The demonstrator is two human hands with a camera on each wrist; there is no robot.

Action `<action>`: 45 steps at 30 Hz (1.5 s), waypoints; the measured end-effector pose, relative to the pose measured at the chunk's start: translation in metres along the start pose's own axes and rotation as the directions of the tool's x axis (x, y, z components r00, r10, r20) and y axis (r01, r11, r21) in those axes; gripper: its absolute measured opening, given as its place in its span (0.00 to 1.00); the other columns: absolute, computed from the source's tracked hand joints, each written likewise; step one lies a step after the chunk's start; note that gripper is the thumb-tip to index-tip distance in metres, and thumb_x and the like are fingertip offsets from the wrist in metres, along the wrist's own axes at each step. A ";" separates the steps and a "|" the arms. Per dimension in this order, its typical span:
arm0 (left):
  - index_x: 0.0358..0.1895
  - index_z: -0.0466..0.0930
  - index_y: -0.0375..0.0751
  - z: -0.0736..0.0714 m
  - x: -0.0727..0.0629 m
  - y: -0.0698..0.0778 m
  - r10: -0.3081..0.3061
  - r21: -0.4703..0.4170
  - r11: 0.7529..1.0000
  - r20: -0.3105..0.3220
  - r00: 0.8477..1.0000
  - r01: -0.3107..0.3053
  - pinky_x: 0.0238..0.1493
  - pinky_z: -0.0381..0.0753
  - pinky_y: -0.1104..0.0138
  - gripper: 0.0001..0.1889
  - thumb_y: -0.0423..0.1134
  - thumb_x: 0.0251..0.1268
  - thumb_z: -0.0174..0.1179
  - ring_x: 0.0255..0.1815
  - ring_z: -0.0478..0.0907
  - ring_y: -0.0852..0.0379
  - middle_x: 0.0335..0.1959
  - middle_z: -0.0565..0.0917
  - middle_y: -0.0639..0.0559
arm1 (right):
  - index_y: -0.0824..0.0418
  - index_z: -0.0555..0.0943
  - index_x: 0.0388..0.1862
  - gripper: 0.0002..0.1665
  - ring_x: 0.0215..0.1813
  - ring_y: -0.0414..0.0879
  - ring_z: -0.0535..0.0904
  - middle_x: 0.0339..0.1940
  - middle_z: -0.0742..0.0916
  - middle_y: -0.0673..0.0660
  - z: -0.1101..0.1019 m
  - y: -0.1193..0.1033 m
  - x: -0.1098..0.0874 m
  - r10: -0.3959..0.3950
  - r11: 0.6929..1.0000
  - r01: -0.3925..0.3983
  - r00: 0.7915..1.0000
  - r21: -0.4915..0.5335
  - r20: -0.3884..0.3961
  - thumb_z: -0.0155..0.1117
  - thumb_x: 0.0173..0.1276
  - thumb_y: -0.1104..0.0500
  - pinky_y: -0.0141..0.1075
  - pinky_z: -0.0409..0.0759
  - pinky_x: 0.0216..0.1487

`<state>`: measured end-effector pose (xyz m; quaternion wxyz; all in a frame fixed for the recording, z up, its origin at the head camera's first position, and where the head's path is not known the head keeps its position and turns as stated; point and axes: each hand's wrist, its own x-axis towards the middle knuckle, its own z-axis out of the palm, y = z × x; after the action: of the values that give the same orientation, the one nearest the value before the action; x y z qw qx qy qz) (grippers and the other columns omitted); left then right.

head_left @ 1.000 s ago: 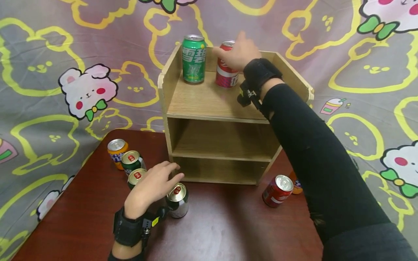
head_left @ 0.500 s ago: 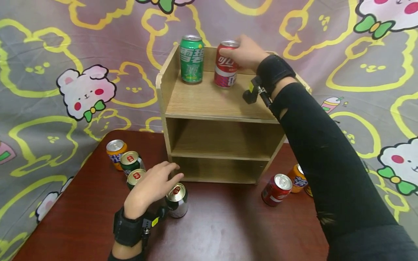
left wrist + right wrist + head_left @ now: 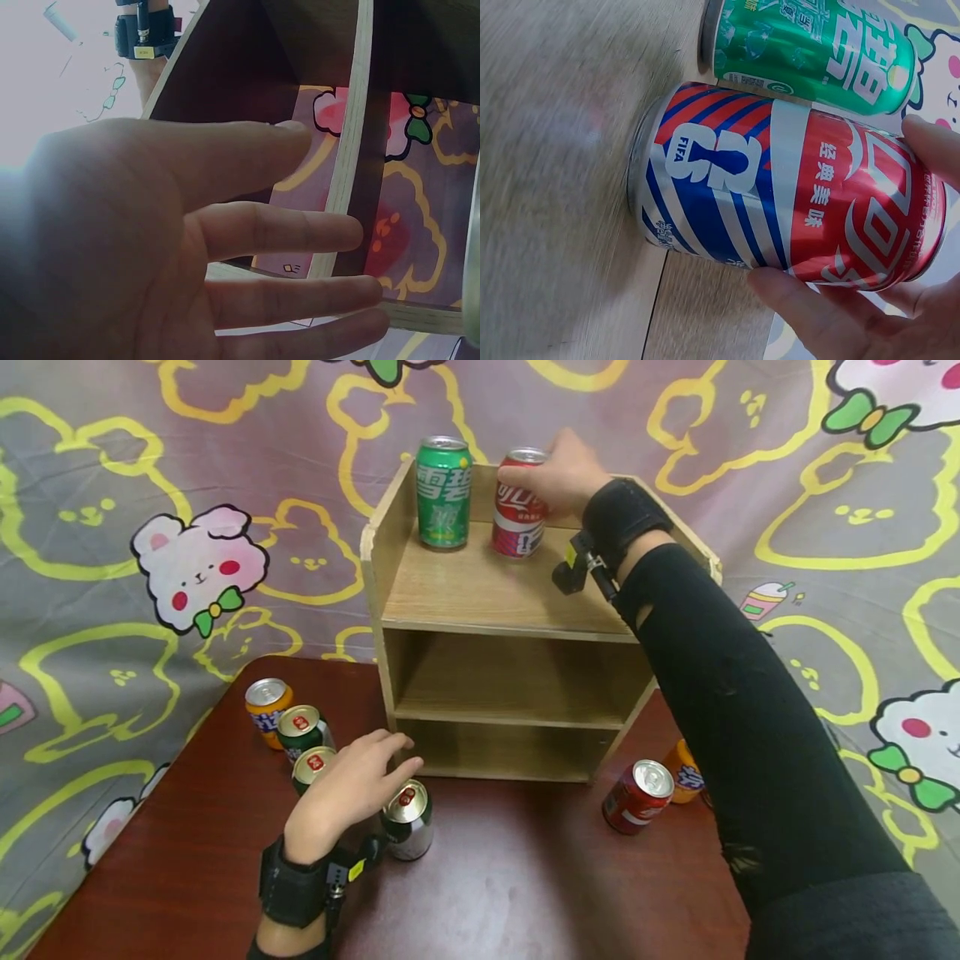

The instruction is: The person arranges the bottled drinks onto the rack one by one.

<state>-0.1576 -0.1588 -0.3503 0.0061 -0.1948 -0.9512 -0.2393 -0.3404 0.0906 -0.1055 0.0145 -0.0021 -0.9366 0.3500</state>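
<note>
On the top shelf of a small wooden shelf unit [image 3: 502,602], a red cola can [image 3: 517,518] stands upright near the back. My right hand [image 3: 566,477] grips its upper part, with the thumb on one side and fingers [image 3: 802,304] on the other in the right wrist view. A green soda can [image 3: 444,497] stands just left of it, apart from it in the head view. Over the table's left part hovers my left hand [image 3: 352,793], fingers spread loosely, holding nothing. A silver and dark can [image 3: 408,831] stands below its fingertips, and a green can [image 3: 313,767] is partly hidden behind it.
Farther left on the table stand another dark green can [image 3: 302,735] and an orange can [image 3: 268,714]. To the right are a red can [image 3: 633,802] and an orange can [image 3: 684,777], partly covered by the right sleeve. A patterned cloth [image 3: 187,460] hangs behind the unit.
My right hand has moved from in front of the cola can to its right side and closed around it. The can's label has turned. My left hand has stayed still.
</note>
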 end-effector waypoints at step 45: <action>0.55 0.78 0.38 0.008 0.001 0.013 0.005 -0.003 1.000 0.045 0.999 -0.005 0.47 0.75 0.53 0.20 0.48 0.68 0.55 0.50 0.77 0.46 0.50 0.79 0.42 | 0.63 0.80 0.33 0.26 0.32 0.47 0.75 0.29 0.82 0.55 -0.013 0.048 -0.111 -0.433 0.859 0.385 0.898 -0.336 -0.080 0.50 0.70 0.41 0.40 0.70 0.36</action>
<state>-0.1528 -0.1447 -0.3516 -0.0150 -0.2023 -0.9503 -0.2362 -0.2299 0.1334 -0.1302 0.1597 0.1683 -0.9549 0.1852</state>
